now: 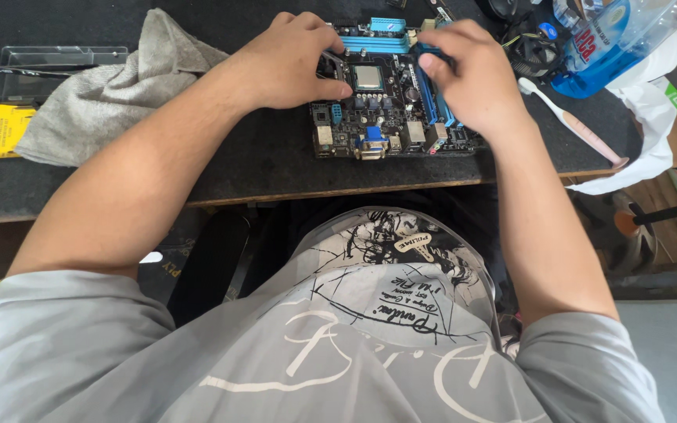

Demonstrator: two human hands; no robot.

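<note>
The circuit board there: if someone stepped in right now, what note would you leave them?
Left hand: fingers on the processor socket's edge, on the motherboard.
Right hand: resting on the blue memory slots.
Processor chip sits in its socket, uncovered; no cooler on it.
Grey cloth lies left, pink toothbrush right, blue liquid bottle far right.

Black-matted table (260,168), motherboard (389,117), grey cloth (111,94), pink toothbrush (573,125), yellow box (8,129), clear tray (56,59)

motherboard (389,110) edges under hands, bottle (613,39) cut off
</note>
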